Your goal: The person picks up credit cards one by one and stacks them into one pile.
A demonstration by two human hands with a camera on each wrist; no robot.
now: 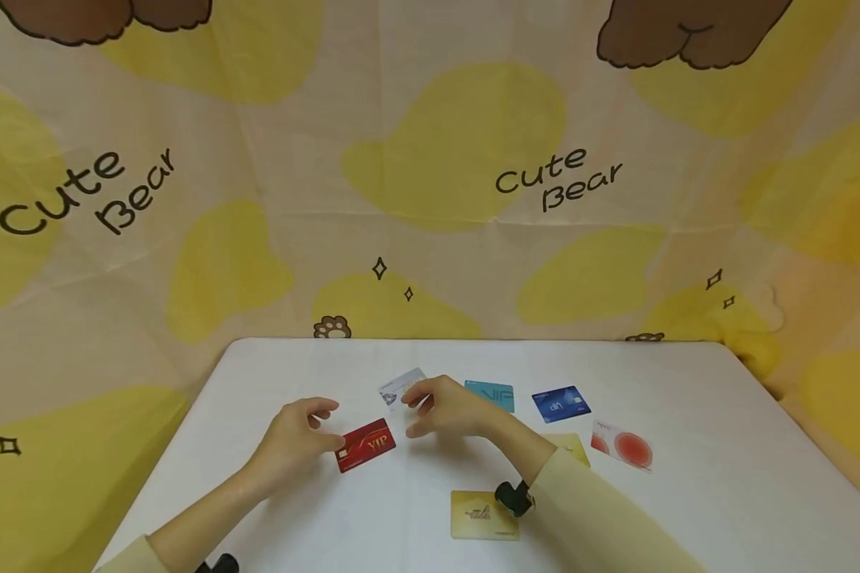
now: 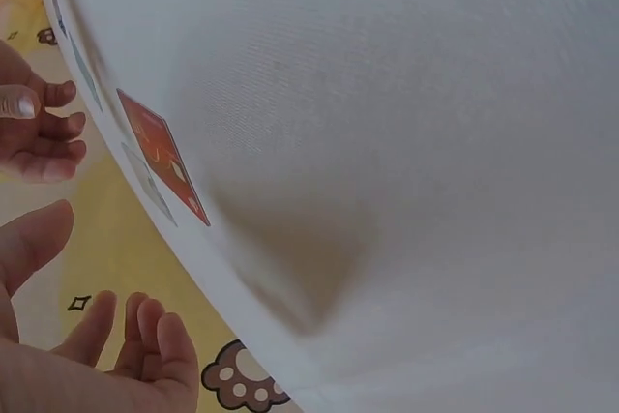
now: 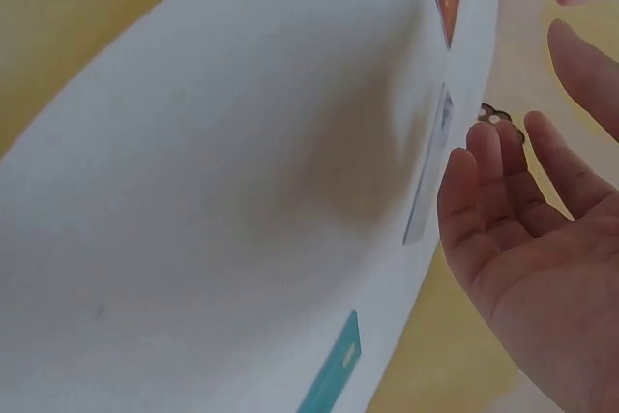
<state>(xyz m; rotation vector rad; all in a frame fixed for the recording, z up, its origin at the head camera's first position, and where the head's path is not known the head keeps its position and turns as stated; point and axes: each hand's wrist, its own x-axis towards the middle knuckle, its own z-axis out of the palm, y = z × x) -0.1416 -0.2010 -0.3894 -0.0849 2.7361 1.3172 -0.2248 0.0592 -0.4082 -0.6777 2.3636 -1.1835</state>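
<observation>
My left hand (image 1: 292, 436) hovers beside a red VIP card (image 1: 367, 447), its thumb overlapping the card's left edge in the head view. In the left wrist view a gap shows between those loosely bent fingers and the red card (image 2: 162, 154), which lies flat on the table. My right hand (image 1: 450, 410) is over the right part of a white card (image 1: 394, 391) and hides some of it. The right wrist view has this hand (image 3: 542, 249) with relaxed fingers and nothing between them, above the white card (image 3: 426, 176).
Right of the hands lie a teal VIP card (image 1: 498, 393), a blue card (image 1: 560, 403) and a white card with red circles (image 1: 629, 447). The right forearm partly covers a yellow card (image 1: 576, 450); a gold card (image 1: 473, 517) lies near the front of the white table (image 1: 373, 525).
</observation>
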